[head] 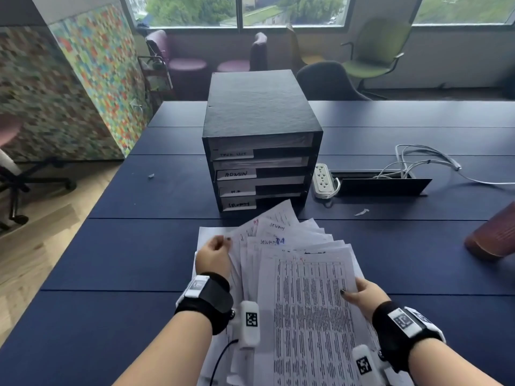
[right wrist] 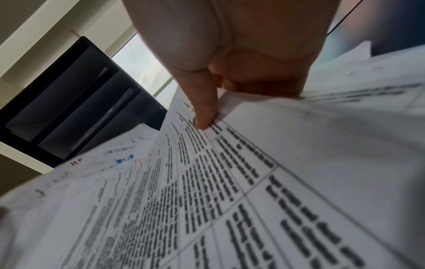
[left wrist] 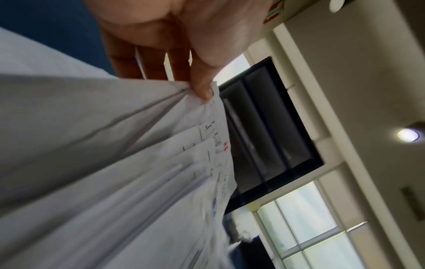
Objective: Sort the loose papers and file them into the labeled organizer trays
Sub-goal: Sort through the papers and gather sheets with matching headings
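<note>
Paper [head: 306,277] is pinched at both sides: the fanned stack's left edge by the left hand [head: 214,256], the top printed sheet's right edge by the right hand [head: 365,295], above the worktop [head: 133,246] before the organizer [head: 262,151]. Loose sheets could slip from so shallow a grip and be misfiled.

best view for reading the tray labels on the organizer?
Head view: the organizer faces the camera, labels front-on, ADMIN label clearly legible. Both wrist views catch its dark trays at a steep angle, blurred; no labels readable.
</note>
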Tool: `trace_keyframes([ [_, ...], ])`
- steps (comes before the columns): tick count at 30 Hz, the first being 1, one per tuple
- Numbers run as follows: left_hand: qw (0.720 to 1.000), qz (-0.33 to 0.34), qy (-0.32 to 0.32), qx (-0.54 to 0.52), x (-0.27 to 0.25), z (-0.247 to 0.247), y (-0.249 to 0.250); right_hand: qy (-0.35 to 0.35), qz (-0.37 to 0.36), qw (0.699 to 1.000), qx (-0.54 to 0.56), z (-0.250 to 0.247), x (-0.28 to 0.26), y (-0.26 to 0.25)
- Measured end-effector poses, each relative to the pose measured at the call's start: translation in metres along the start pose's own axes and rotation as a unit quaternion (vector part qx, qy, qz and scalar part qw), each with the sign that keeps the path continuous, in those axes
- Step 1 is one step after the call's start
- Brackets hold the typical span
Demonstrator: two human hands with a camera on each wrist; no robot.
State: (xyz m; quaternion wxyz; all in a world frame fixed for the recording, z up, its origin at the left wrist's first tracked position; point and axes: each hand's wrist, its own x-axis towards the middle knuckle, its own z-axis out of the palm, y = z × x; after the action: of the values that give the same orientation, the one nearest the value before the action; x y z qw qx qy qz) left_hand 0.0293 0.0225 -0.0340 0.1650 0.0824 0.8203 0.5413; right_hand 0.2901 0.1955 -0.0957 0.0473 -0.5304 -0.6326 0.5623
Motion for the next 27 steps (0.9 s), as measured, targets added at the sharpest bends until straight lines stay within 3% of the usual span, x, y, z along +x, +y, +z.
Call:
trace_keyframes([
  [7, 0.98, 0.11, 0.029, -0.166, 0.002, -0.022, 0.051, 0.018, 0.014, 0.999, 0.048, -0.001, 0.003, 0.011],
  [11, 0.95, 0.196, 0.026, -0.243, -0.008, -0.041, 0.094, 0.022, 0.014, 0.998, 0.052, -0.003, 0.007, 0.016],
  [20, 0.879, 0.307, 0.002, -0.366, -0.044, -0.088, 0.172, 0.039, -0.018, 0.998, 0.05, -0.009, 0.009, 0.022],
  [24, 0.892, 0.35, 0.069, -0.278, -0.045, -0.096, 0.181, 0.063, -0.04, 0.994, 0.08, -0.016, 0.004, 0.017],
  [27, 0.928, 0.299, 0.143, -0.171, -0.032, -0.097, 0.174, 0.068, -0.041, 0.991, 0.105, -0.022, 0.002, 0.017],
])
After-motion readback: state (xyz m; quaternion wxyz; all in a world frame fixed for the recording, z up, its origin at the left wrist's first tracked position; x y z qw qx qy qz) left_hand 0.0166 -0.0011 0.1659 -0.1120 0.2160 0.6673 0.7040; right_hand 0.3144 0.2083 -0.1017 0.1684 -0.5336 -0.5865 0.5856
